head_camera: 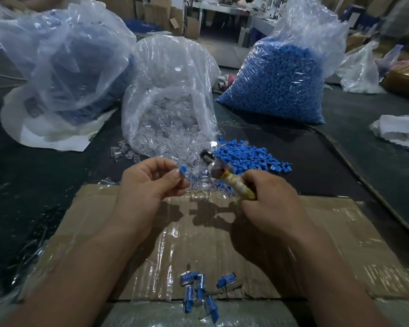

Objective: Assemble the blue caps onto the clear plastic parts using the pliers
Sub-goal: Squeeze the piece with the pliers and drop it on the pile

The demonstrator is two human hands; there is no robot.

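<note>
Two bare forearms; bare left hand (149,185); bare right hand (269,204).

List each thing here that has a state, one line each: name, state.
Left hand: pinches blue cap.
Right hand: grips pliers.
Pliers: raised, head blurred.
Bag of clear parts: open, spilling onto table.
Bag of blue caps: standing, full.
Finished pieces: capped, lying on cardboard.

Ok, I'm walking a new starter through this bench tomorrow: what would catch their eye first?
The big bag of blue caps at back right, with the bag of clear parts spilling in the middle. Then the hands: the left hand pinches a blue cap, the right hand grips the pliers. A few finished pieces lie on the cardboard nearest the camera.
</note>
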